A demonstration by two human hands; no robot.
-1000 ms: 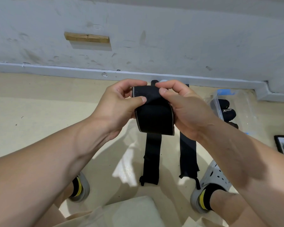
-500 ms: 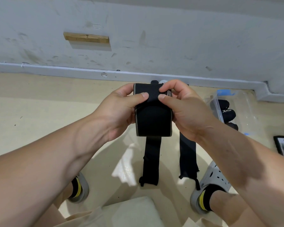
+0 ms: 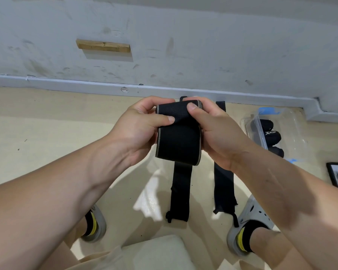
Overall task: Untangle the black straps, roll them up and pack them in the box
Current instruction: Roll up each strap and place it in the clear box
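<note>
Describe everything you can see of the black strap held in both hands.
The strap is a wide black band, fabric by its woven look, with a thin grey-tan line along each long edge. Its upper part is curled over into a roll, and the lower part hangs down as a flat flap. It is held up in the air, pinched near its top between the left hand and the right hand.
</note>
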